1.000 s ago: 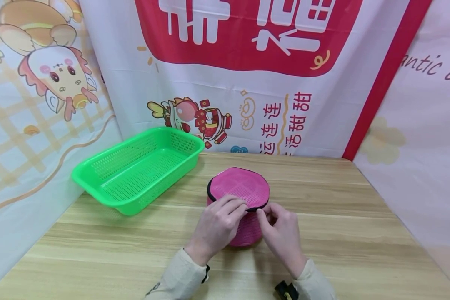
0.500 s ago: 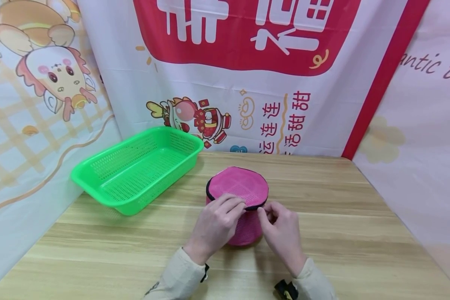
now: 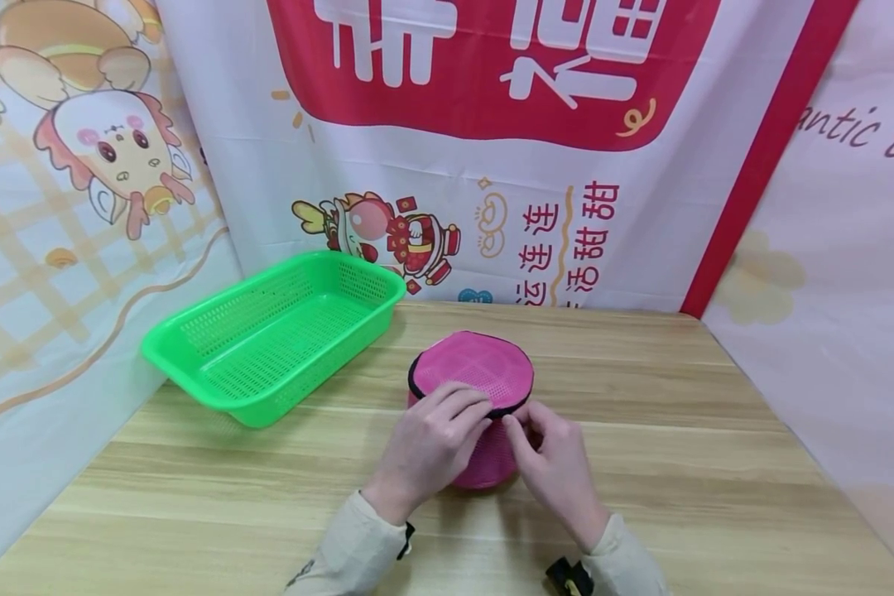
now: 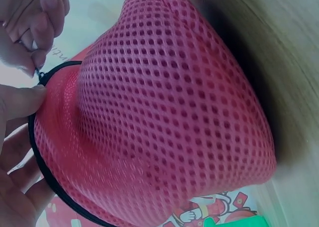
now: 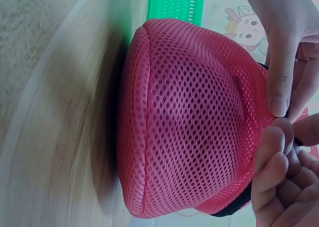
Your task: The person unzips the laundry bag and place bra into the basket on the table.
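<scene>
A round pink mesh bag (image 3: 484, 455) with a black zipper around its top stands upright on the table. In the head view my left hand (image 3: 435, 434) is at the front left of its rim. The left wrist view shows that hand's thumb (image 4: 22, 101) pressed on the pink edge, with the fingers on the other side of the zipper (image 4: 67, 199). My right hand (image 3: 559, 459) is at the front right of the rim, close to the left one. Its fingertips (image 4: 42, 33) pinch a small zipper pull (image 4: 40, 75). Whatever the bag contains cannot be made out.
A green perforated plastic basket (image 3: 268, 343) sits at the back left of the wooden table (image 3: 678, 463). Printed cloth (image 3: 641, 240) hangs behind the table and along both sides.
My right hand has shifted slightly left along the bag's front rim, closer to my left hand. The left hand, the bag and the basket stay nearly where they were.
</scene>
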Demonstrator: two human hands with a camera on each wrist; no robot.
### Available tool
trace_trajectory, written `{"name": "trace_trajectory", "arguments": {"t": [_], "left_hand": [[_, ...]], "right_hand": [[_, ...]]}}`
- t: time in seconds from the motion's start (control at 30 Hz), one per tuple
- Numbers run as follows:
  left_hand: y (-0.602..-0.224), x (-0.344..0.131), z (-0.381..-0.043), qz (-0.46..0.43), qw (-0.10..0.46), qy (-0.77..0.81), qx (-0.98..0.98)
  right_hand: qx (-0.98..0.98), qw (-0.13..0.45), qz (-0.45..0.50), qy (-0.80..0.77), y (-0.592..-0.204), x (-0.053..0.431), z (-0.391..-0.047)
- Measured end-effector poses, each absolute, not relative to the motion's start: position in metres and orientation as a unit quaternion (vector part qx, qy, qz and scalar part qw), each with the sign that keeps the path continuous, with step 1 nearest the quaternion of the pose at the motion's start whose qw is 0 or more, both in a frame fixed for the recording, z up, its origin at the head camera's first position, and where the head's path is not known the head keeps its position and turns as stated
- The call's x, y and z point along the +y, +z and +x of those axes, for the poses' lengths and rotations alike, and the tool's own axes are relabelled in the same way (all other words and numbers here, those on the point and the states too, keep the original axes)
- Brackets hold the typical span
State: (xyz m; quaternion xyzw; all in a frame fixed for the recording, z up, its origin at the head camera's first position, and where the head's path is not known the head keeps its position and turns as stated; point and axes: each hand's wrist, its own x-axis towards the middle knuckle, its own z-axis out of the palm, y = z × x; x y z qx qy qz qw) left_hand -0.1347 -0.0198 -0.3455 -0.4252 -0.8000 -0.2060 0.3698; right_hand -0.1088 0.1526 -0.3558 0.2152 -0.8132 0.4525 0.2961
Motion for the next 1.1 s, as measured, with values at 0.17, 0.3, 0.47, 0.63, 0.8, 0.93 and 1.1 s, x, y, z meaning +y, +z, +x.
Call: {"name": "trace_trajectory", "arguments": {"t": [0.17,0.3,0.47,0.63,0.8,0.93,1.1], "left_hand": [[-0.3449,-0.0188,-0.1357,-0.434,0.384,-0.201,-0.79],[-0.344,-0.0193,-0.1358,-0.435,0.394,-0.198,-0.785],[-0.3436,-0.0198,-0.1352,-0.431,0.399,-0.188,-0.787],[-0.3436,-0.0198,-0.1346,-0.428,0.399,-0.185,-0.789],[-0.344,-0.0193,-0.1347,-0.426,0.402,-0.183,-0.79],[-0.3447,-0.0192,-0.1349,-0.425,0.407,-0.18,-0.788],[-0.3451,-0.0196,-0.1339,-0.423,0.404,-0.179,-0.791]], "right_hand": [[-0.797,0.3,0.261,0.455,-0.3569,0.1511,-0.1088],[-0.792,0.305,0.269,0.454,-0.3564,0.1502,-0.1087],[-0.8,0.304,0.257,0.45,-0.3549,0.1504,-0.1078],[-0.812,0.307,0.239,0.435,-0.3545,0.1513,-0.1073],[-0.81,0.319,0.233,0.434,-0.3538,0.1514,-0.1071],[-0.811,0.322,0.223,0.435,-0.3543,0.152,-0.107],[-0.817,0.32,0.208,0.432,-0.3552,0.1526,-0.1074]]}}
